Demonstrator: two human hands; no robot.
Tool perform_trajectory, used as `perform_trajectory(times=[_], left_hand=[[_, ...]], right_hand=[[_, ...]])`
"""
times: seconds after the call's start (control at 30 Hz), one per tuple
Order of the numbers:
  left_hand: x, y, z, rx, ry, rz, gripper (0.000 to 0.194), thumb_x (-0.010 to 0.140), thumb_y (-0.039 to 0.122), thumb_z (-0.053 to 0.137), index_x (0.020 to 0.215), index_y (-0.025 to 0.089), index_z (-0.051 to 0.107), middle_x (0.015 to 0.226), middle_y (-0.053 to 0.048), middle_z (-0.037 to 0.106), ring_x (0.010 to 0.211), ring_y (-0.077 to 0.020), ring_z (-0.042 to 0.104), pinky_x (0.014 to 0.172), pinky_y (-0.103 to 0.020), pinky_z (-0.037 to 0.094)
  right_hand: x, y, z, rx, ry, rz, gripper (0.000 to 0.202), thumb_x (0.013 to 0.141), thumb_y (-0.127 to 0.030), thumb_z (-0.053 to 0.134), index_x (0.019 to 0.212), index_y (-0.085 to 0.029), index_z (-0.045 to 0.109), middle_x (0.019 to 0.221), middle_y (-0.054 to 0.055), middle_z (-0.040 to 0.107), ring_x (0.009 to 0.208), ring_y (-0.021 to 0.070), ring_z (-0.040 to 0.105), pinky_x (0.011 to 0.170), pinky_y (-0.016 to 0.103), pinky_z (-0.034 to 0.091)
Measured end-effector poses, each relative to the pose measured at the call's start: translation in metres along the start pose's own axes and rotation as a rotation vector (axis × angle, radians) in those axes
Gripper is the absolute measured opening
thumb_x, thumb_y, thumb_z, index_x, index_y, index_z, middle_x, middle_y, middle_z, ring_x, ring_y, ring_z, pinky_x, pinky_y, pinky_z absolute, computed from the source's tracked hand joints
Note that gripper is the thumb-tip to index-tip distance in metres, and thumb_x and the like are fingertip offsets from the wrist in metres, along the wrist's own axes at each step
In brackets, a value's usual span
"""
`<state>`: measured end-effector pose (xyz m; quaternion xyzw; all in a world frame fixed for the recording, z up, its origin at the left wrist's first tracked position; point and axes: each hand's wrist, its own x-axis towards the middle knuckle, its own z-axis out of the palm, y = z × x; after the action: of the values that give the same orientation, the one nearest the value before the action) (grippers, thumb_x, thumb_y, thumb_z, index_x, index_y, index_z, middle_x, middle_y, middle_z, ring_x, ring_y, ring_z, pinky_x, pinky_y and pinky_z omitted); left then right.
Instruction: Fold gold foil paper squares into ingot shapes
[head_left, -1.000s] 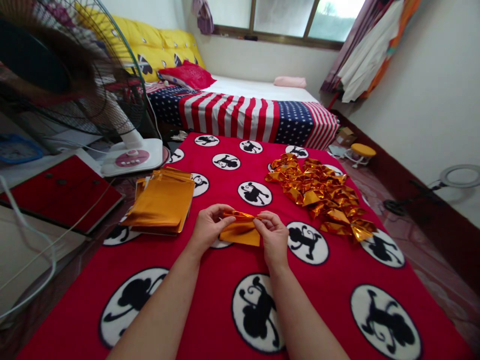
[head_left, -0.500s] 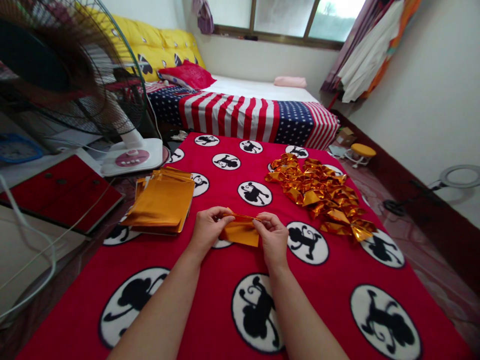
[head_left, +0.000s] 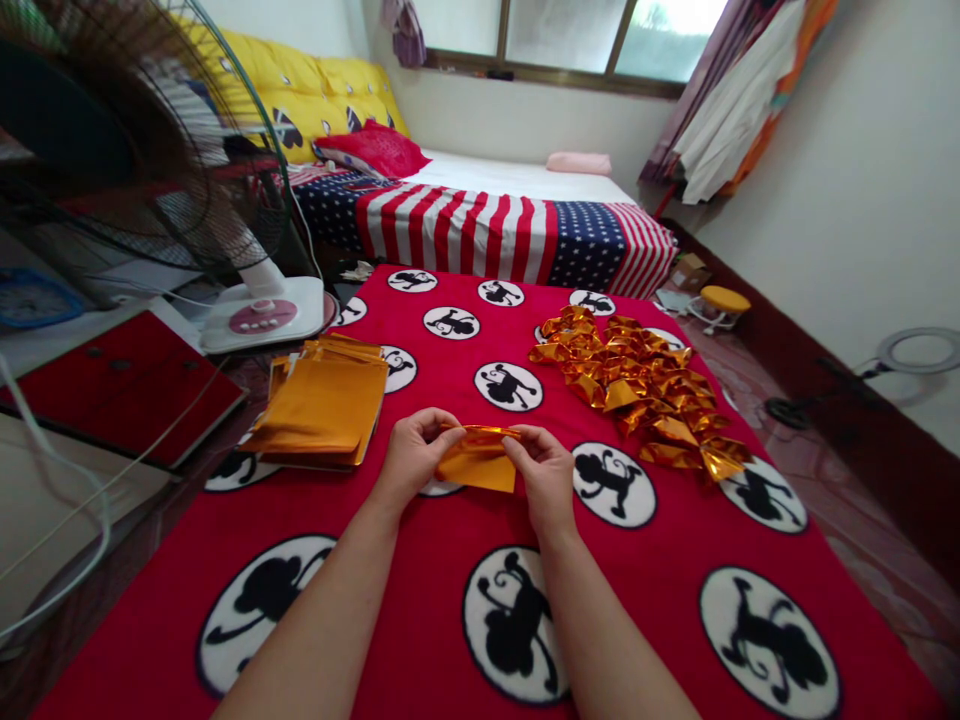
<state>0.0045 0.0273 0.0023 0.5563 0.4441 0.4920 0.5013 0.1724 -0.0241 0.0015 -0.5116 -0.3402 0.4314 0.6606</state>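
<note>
A sheet of gold foil paper (head_left: 480,468) is held between my two hands above the red cloth, its far edge folded over in a narrow strip. My left hand (head_left: 420,446) pinches the far left corner between thumb and fingers. At the far right corner, my right hand (head_left: 543,462) pinches the same edge. To the left lies a stack of flat gold foil sheets (head_left: 322,405). A pile of folded, shiny gold foil pieces (head_left: 645,385) spreads over the cloth on the right.
The red cloth with monkey prints (head_left: 420,640) covers the surface under my hands. An electric fan (head_left: 262,310) stands at the left, beside a red-topped cabinet (head_left: 127,375). Beyond is a bed with a striped, starred cover (head_left: 480,230). A yellow stool (head_left: 724,300) stands on the floor at right.
The folded strip along the foil sheet's far edge now looks wider and catches more light. Both hands keep their pinch and have barely shifted.
</note>
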Motion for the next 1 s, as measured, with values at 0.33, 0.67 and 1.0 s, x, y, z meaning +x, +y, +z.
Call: perform_trajectory(times=[0.33,0.67,1.0], left_hand=[[-0.0019,0.0069,0.0038,-0.098,-0.031,-0.051,0.031,0.061,0.034,0.083,0.079,0.015,0.066,0.072,-0.003,0.071,0.065,-0.015,0.066,0.061,-0.023,0.053],[-0.0031,0.0095,0.0043,-0.026,-0.008,-0.043,0.03,0.061,0.032,0.083,0.08,0.015,0.068,0.072,-0.002,0.071,0.063,-0.0139,0.065,0.058,-0.021,0.051],[-0.0022,0.0017,0.0023,-0.04,0.014,-0.015,0.028,0.064,0.032,0.082,0.081,0.015,0.068,0.073,-0.002,0.07,0.064,-0.0143,0.066,0.061,-0.022,0.052]], right_hand=[[-0.0013,-0.0006,0.0016,0.012,0.017,-0.008,0.02,0.067,-0.032,0.081,0.075,-0.019,0.069,0.071,0.0,0.067,0.065,0.0145,0.06,0.065,0.027,0.048],[-0.0002,0.0011,0.0,0.003,-0.042,0.006,0.02,0.067,-0.032,0.08,0.077,-0.019,0.069,0.073,0.0,0.068,0.067,0.0145,0.061,0.066,0.027,0.048],[0.0,-0.0019,0.0004,-0.041,-0.012,-0.137,0.017,0.072,-0.031,0.076,0.082,-0.021,0.066,0.095,0.002,0.063,0.074,0.0125,0.059,0.065,0.024,0.047]])
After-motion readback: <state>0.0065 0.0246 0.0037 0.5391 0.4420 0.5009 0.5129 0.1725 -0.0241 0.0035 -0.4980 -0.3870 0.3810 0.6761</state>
